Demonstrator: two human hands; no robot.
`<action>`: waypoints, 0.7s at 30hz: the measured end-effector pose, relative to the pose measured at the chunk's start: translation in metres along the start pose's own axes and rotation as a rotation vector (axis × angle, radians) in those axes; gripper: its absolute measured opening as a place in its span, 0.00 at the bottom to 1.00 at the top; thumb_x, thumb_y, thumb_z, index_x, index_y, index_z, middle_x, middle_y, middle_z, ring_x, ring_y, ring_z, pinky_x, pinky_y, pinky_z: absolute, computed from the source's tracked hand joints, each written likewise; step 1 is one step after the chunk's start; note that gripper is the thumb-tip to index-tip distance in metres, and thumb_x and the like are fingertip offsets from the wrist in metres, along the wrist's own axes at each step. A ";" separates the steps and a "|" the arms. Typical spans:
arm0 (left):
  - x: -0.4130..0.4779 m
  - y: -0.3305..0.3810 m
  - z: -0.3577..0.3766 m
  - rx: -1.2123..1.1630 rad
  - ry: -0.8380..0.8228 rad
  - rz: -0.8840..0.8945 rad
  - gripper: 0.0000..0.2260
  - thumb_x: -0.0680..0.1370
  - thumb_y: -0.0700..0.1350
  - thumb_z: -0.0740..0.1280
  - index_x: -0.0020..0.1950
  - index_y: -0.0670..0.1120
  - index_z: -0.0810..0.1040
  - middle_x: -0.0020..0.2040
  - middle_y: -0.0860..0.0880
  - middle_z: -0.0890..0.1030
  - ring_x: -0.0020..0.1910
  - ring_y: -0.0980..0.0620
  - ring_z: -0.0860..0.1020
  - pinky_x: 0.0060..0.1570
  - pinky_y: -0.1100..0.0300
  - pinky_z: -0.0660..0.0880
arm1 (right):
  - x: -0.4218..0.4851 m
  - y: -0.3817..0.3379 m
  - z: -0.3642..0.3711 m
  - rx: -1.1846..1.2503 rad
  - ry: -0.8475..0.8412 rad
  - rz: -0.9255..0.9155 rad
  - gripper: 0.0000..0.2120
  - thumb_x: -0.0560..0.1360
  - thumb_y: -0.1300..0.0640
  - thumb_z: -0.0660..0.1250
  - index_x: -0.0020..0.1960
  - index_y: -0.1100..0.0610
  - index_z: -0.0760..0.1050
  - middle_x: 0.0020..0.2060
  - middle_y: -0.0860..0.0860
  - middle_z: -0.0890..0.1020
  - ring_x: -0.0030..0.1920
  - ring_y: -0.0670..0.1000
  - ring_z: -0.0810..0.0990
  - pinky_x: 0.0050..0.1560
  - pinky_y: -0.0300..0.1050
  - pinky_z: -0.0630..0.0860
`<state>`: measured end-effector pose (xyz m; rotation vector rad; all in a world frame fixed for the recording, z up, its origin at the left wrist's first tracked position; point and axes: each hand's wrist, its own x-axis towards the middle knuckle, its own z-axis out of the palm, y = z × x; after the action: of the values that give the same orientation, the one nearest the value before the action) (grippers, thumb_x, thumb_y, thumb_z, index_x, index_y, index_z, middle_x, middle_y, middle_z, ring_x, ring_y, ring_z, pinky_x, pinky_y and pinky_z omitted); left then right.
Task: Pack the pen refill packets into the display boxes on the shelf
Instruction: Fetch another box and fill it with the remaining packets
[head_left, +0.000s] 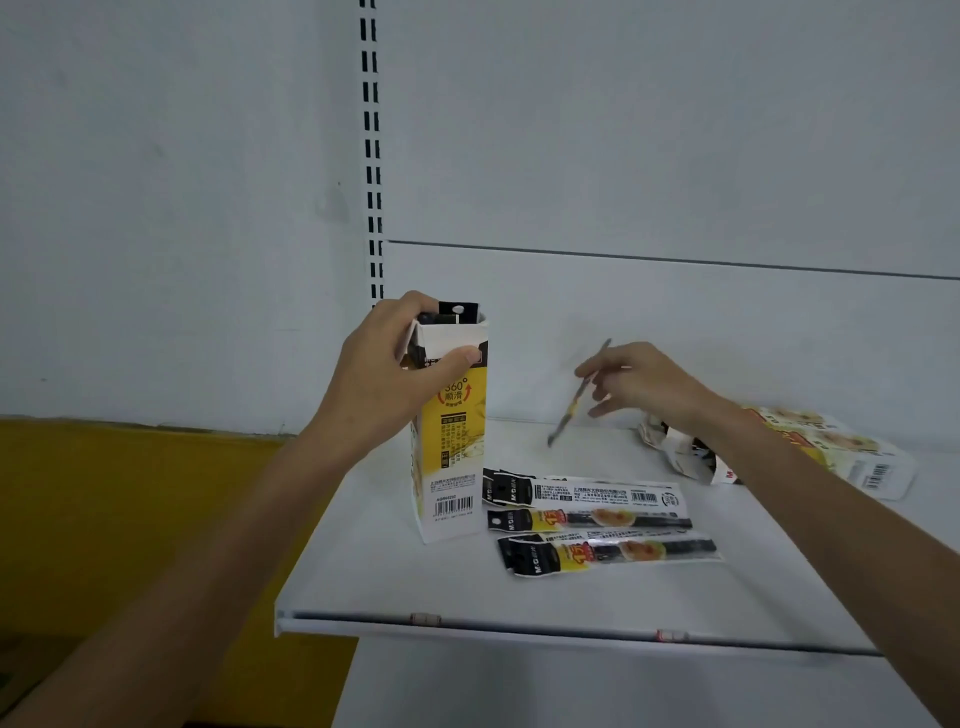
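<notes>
Left hand (393, 365) gripping the upright box (456, 447) (a packet top (457, 313) poking out); right hand (645, 385) pinching a blurred packet (575, 402), spare packets (589, 514) flat on the shelf (395, 587)

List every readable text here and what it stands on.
"360°", "顺滑": upright display box, held by the left hand.
"M&G": black headers of the packets on the shelf.
Small print, barcode numbers, lying box, packet in the right hand: too blurred.
</notes>
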<state>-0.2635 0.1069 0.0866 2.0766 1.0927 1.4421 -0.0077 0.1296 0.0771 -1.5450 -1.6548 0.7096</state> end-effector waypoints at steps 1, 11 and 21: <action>0.000 0.000 0.001 -0.003 -0.004 0.001 0.10 0.65 0.59 0.66 0.42 0.61 0.70 0.49 0.48 0.76 0.48 0.46 0.77 0.49 0.45 0.76 | -0.004 -0.003 0.001 -0.178 -0.118 -0.006 0.09 0.73 0.69 0.63 0.47 0.59 0.77 0.41 0.54 0.75 0.37 0.48 0.77 0.43 0.42 0.81; 0.002 -0.005 0.000 -0.085 -0.031 -0.001 0.08 0.72 0.48 0.69 0.42 0.60 0.71 0.50 0.47 0.78 0.48 0.48 0.77 0.48 0.53 0.77 | -0.022 -0.005 0.035 -0.798 -0.437 -0.134 0.11 0.68 0.50 0.74 0.45 0.51 0.75 0.43 0.42 0.74 0.51 0.49 0.76 0.46 0.44 0.72; -0.001 -0.003 -0.002 -0.099 -0.052 0.007 0.07 0.71 0.50 0.70 0.43 0.59 0.72 0.49 0.48 0.79 0.49 0.48 0.78 0.51 0.48 0.76 | -0.007 -0.008 0.025 -0.729 -0.158 -0.229 0.05 0.78 0.55 0.62 0.48 0.57 0.72 0.43 0.53 0.77 0.43 0.53 0.74 0.41 0.43 0.67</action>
<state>-0.2668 0.1072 0.0849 2.0381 0.9751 1.4085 -0.0328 0.1241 0.0682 -1.7542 -2.3247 0.0918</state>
